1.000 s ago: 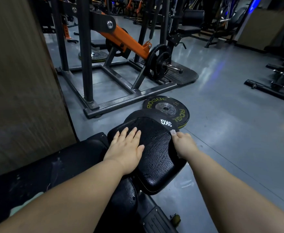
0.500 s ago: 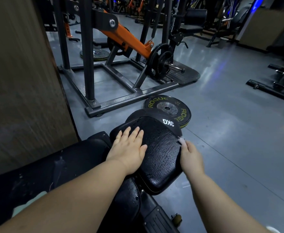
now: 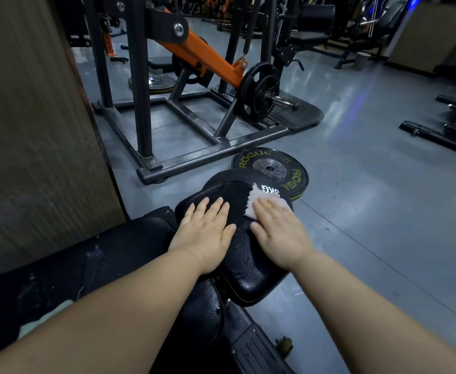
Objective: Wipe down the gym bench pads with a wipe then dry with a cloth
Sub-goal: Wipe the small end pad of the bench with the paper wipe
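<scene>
Head view showed both forearms reaching forward over the black bench. The left hand (image 3: 205, 234) lay flat on the near-left part of the small cracked seat pad (image 3: 244, 256), fingers straight and slightly spread, holding nothing. Just beside it, a strip of bare pad between them, the right hand (image 3: 278, 233) lay palm-down with straight fingers close together, pressing a white wipe (image 3: 256, 201) onto the pad's far-right part. The wipe's ragged edge stuck out past the fingertips. Beyond the pad, a black plate marked 3KG (image 3: 271, 189) lay over the near edge of a ROGUE bumper plate (image 3: 271, 167) on the grey floor (image 3: 370, 211). Farther off stood a dark-framed machine with an orange lever arm (image 3: 202, 55).
</scene>
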The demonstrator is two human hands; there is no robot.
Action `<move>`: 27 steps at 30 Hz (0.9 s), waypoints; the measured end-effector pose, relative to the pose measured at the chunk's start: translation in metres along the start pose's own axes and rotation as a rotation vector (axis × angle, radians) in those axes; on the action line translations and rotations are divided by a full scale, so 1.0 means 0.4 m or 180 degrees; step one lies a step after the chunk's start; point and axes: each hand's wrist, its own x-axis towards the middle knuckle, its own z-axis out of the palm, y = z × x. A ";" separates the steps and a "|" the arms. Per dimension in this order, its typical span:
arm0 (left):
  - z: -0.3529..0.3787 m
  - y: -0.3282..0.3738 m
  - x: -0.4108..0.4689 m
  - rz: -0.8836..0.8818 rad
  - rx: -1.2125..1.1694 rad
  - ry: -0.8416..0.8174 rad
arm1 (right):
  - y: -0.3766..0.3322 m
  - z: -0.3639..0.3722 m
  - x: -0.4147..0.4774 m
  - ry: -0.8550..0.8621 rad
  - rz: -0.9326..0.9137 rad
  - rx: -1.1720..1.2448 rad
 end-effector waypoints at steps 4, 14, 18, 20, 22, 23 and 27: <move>-0.007 -0.001 -0.001 -0.0020 -0.0245 -0.0026 | -0.083 0.002 -0.102 0.0005 -0.0439 0.0157; -0.017 -0.001 0.001 -0.0062 -0.0610 -0.0048 | -0.117 -0.050 -0.151 0.0183 0.0185 0.3681; -0.012 0.017 -0.036 0.0111 -0.0504 0.0462 | -0.037 -0.047 -0.119 0.1290 0.1169 0.2724; -0.011 0.063 -0.085 0.0544 -0.0256 0.0618 | -0.015 -0.027 -0.097 0.1153 0.1321 0.2336; 0.009 0.112 -0.125 0.0925 -0.0013 0.0402 | -0.016 -0.006 -0.088 0.1031 0.1326 0.2047; 0.020 0.127 -0.134 0.0861 -0.0023 0.0033 | -0.019 -0.002 -0.085 0.1032 0.1366 0.1943; 0.024 0.132 -0.066 0.0434 0.0237 -0.0155 | -0.031 0.001 -0.070 0.1058 0.1598 0.1707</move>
